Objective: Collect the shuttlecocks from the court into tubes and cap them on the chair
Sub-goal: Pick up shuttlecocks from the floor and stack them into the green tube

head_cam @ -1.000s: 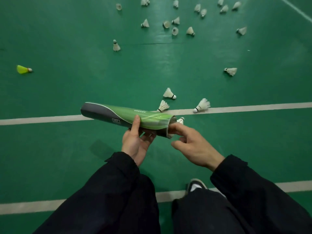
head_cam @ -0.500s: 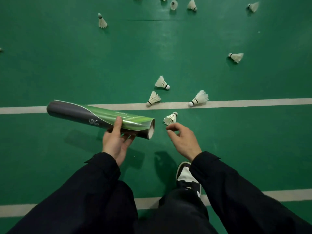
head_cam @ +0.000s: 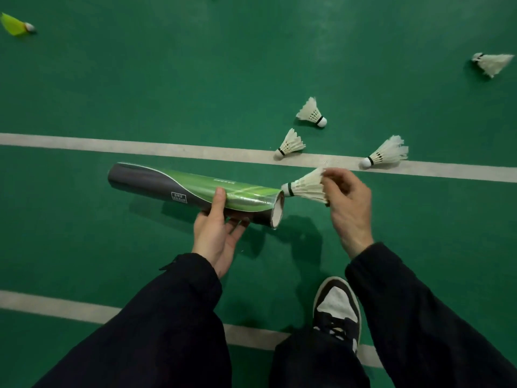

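Observation:
My left hand grips a green and grey shuttlecock tube from below, held level above the floor with its open mouth facing right. My right hand pinches a white feather shuttlecock by its skirt, cork pointing left, just at the upper rim of the tube's mouth. Three white shuttlecocks lie on the court beyond: one above the line, one on the line's far edge, one on the line to the right.
The green court floor carries two white lines. Another white shuttlecock lies far right and a yellow one at the far left. My black and white shoe stands below my right hand.
My right hand has picked the nearest shuttlecock off the floor and brought it up to the tube's mouth. The view has dropped closer to the floor.

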Action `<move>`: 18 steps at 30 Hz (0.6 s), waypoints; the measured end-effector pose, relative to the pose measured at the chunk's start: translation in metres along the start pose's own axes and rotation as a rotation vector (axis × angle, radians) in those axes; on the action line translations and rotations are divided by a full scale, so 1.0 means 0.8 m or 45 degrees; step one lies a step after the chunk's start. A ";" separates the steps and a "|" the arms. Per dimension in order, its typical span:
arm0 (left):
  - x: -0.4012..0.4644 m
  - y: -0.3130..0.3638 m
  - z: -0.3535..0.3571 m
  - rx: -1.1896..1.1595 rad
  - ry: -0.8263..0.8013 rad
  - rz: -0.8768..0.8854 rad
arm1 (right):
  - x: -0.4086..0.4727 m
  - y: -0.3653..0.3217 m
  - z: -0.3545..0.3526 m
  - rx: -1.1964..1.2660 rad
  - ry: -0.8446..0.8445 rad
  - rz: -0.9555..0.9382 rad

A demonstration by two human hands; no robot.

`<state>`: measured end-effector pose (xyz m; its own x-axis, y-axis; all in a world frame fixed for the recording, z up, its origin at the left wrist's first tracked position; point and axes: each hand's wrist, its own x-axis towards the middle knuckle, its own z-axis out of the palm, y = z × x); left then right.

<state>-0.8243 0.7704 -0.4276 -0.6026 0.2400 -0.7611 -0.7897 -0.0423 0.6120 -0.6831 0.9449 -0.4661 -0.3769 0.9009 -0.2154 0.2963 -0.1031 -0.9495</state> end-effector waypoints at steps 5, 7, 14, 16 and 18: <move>-0.009 -0.010 0.009 -0.035 0.002 -0.028 | -0.068 -0.024 -0.011 0.079 0.008 -0.133; -0.012 -0.010 0.012 -0.047 -0.018 -0.031 | -0.068 -0.029 -0.015 0.197 0.105 -0.091; -0.019 -0.016 0.013 -0.064 -0.017 -0.026 | -0.070 -0.043 -0.032 0.314 0.132 -0.078; -0.020 -0.019 0.008 -0.066 -0.014 -0.004 | -0.072 -0.044 -0.033 0.325 0.130 -0.071; -0.021 -0.019 0.005 -0.075 -0.031 0.019 | -0.076 -0.045 -0.028 0.293 0.106 -0.042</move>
<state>-0.8021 0.7706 -0.4231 -0.6119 0.2624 -0.7462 -0.7866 -0.1026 0.6089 -0.6509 0.9035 -0.4138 -0.3063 0.9361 -0.1730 0.0741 -0.1577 -0.9847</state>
